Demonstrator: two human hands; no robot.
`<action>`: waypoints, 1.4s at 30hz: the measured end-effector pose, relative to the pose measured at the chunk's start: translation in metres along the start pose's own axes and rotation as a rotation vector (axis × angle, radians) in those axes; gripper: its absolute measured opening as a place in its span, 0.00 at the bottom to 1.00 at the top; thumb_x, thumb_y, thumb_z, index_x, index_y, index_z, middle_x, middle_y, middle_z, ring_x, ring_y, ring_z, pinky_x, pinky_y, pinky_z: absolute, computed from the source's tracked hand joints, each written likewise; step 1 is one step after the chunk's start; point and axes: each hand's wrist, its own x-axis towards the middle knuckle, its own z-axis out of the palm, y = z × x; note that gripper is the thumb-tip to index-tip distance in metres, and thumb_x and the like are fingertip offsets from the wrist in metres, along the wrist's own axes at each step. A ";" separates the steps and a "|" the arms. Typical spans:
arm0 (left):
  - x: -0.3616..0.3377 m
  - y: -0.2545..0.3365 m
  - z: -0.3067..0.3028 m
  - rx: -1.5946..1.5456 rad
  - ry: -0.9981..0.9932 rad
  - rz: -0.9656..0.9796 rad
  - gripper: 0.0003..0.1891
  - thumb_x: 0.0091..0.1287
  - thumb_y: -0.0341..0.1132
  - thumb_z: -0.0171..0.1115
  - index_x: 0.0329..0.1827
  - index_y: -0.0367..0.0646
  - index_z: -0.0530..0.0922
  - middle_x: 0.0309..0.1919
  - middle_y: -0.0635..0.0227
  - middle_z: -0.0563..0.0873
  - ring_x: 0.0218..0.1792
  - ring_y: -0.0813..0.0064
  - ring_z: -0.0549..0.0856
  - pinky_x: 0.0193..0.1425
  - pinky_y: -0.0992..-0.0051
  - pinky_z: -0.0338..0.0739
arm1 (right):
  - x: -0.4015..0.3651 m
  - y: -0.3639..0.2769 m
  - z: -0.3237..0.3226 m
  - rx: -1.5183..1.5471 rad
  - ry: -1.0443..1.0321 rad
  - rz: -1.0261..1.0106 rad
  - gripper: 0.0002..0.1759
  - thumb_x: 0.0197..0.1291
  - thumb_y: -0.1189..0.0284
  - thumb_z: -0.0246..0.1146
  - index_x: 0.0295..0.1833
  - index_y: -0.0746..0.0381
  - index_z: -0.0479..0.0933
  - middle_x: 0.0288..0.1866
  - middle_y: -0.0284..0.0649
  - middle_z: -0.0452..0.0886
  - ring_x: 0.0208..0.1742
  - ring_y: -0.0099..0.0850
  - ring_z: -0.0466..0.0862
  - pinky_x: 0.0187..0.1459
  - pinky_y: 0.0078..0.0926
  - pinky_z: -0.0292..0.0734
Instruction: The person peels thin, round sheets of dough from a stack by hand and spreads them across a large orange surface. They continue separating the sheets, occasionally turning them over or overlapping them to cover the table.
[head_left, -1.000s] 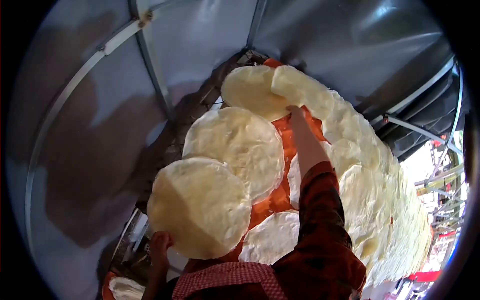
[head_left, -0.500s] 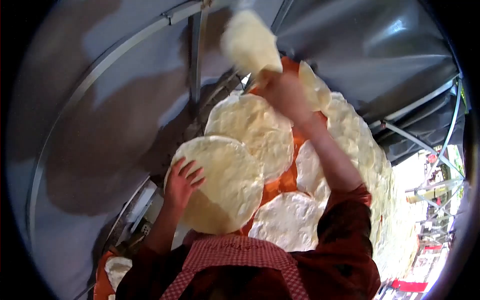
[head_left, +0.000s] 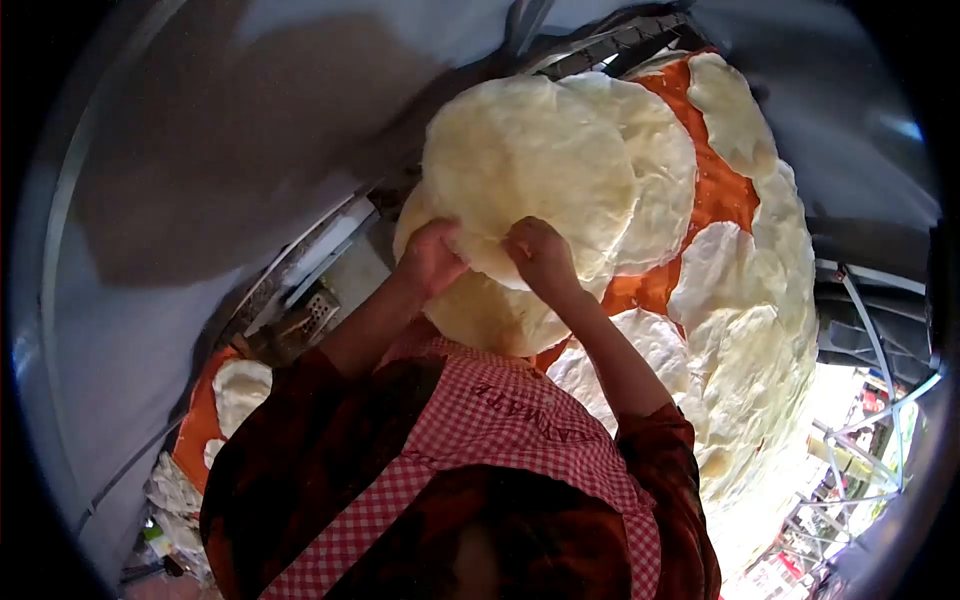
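A large, thin, pale round flatbread [head_left: 530, 165] lies spread out in front of me, overlapping others. My left hand [head_left: 433, 258] pinches its near left edge. At the near edge, further right, my right hand [head_left: 541, 260] has its fingers closed on the same sheet. Partly covered beneath it is a second flatbread [head_left: 490, 318], nearest my apron. Another round flatbread [head_left: 660, 165] sticks out behind it to the right. The fingertips of both hands are partly hidden against the bread.
An orange cloth [head_left: 720, 205] shows between the breads. Many overlapping flatbreads [head_left: 750, 390] cover the right side. Grey sheeting [head_left: 190, 170] hangs at the left. Below it, more bread pieces [head_left: 242, 392] lie on orange cloth. Metal poles [head_left: 870, 320] stand at the right.
My right hand has come down from the far end, where it held up a blurred pale piece. My left hand, before lying flat on a bread, now grips an edge. The view has shifted.
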 end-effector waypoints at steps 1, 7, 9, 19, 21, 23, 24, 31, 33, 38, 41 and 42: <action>-0.001 0.001 -0.002 0.055 -0.007 0.011 0.26 0.60 0.33 0.56 0.63 0.45 0.66 0.55 0.65 0.76 0.56 0.65 0.75 0.58 0.63 0.71 | 0.004 0.001 -0.002 0.104 0.010 0.082 0.07 0.49 0.78 0.61 0.36 0.65 0.77 0.36 0.45 0.79 0.39 0.43 0.79 0.41 0.36 0.76; -0.008 0.000 -0.018 0.522 0.005 0.086 0.26 0.52 0.22 0.54 0.58 0.42 0.69 0.47 0.67 0.80 0.46 0.69 0.79 0.49 0.69 0.76 | 0.005 -0.008 -0.009 0.371 0.124 0.331 0.09 0.54 0.75 0.62 0.40 0.67 0.75 0.37 0.46 0.79 0.42 0.43 0.80 0.43 0.38 0.76; -0.005 0.001 -0.008 0.242 -0.057 0.055 0.26 0.53 0.22 0.54 0.58 0.42 0.69 0.48 0.67 0.79 0.48 0.69 0.79 0.50 0.69 0.75 | 0.002 -0.004 -0.004 0.213 0.102 0.182 0.13 0.53 0.74 0.64 0.44 0.65 0.74 0.42 0.46 0.78 0.47 0.43 0.79 0.46 0.39 0.75; 0.001 0.002 0.003 0.114 0.008 0.025 0.26 0.59 0.30 0.57 0.63 0.47 0.65 0.54 0.68 0.76 0.54 0.69 0.76 0.56 0.64 0.73 | -0.007 0.009 -0.038 0.151 -0.224 0.054 0.31 0.46 0.69 0.71 0.59 0.59 0.71 0.64 0.41 0.70 0.66 0.40 0.68 0.65 0.36 0.64; 0.003 -0.002 -0.003 0.134 -0.002 0.019 0.26 0.60 0.31 0.59 0.63 0.48 0.65 0.54 0.69 0.75 0.55 0.70 0.75 0.57 0.63 0.72 | -0.011 0.012 -0.037 0.076 -0.129 -0.048 0.26 0.49 0.73 0.66 0.57 0.60 0.72 0.59 0.45 0.74 0.59 0.43 0.74 0.59 0.36 0.71; -0.004 -0.014 -0.002 0.269 0.132 0.049 0.29 0.59 0.30 0.62 0.64 0.47 0.64 0.56 0.66 0.74 0.56 0.66 0.74 0.58 0.60 0.71 | -0.015 0.026 -0.026 0.010 -0.053 -0.106 0.23 0.52 0.75 0.63 0.56 0.62 0.72 0.57 0.47 0.76 0.55 0.46 0.77 0.55 0.37 0.75; -0.007 -0.023 0.005 0.339 0.181 0.059 0.30 0.59 0.30 0.63 0.65 0.46 0.63 0.56 0.64 0.74 0.57 0.65 0.74 0.59 0.58 0.70 | -0.014 0.043 -0.016 -0.163 0.049 -0.303 0.21 0.52 0.78 0.58 0.55 0.65 0.72 0.54 0.49 0.77 0.50 0.47 0.80 0.50 0.39 0.77; 0.010 -0.032 -0.061 0.851 0.262 0.338 0.19 0.58 0.27 0.60 0.55 0.38 0.73 0.51 0.60 0.77 0.52 0.64 0.78 0.54 0.66 0.74 | 0.035 0.021 -0.029 -0.337 0.063 -0.050 0.07 0.56 0.73 0.55 0.40 0.60 0.75 0.33 0.49 0.80 0.36 0.48 0.80 0.36 0.45 0.75; 0.011 -0.010 -0.102 1.435 0.195 0.466 0.20 0.61 0.28 0.58 0.57 0.37 0.70 0.50 0.62 0.78 0.51 0.65 0.78 0.51 0.65 0.75 | 0.074 0.024 -0.083 -0.178 0.102 0.056 0.08 0.54 0.73 0.57 0.38 0.61 0.77 0.34 0.49 0.80 0.37 0.46 0.80 0.41 0.42 0.76; -0.007 0.028 -0.020 0.767 0.322 0.342 0.26 0.55 0.22 0.56 0.61 0.40 0.68 0.51 0.60 0.77 0.52 0.63 0.78 0.50 0.66 0.77 | 0.080 0.115 -0.267 0.148 0.433 0.186 0.13 0.58 0.66 0.62 0.42 0.65 0.78 0.33 0.41 0.80 0.29 0.30 0.81 0.29 0.29 0.79; -0.004 0.029 -0.048 0.616 0.357 0.293 0.28 0.55 0.25 0.58 0.62 0.42 0.66 0.52 0.64 0.77 0.52 0.64 0.78 0.51 0.67 0.77 | 0.019 0.181 -0.363 -0.506 0.739 0.472 0.23 0.54 0.59 0.64 0.47 0.68 0.76 0.35 0.45 0.80 0.36 0.36 0.79 0.38 0.38 0.75; -0.005 0.028 -0.062 0.632 0.391 0.274 0.28 0.56 0.26 0.58 0.62 0.42 0.66 0.52 0.65 0.77 0.52 0.65 0.77 0.52 0.66 0.77 | -0.012 0.262 -0.389 -0.642 0.806 0.387 0.26 0.55 0.58 0.62 0.51 0.69 0.74 0.41 0.48 0.80 0.42 0.38 0.78 0.45 0.39 0.73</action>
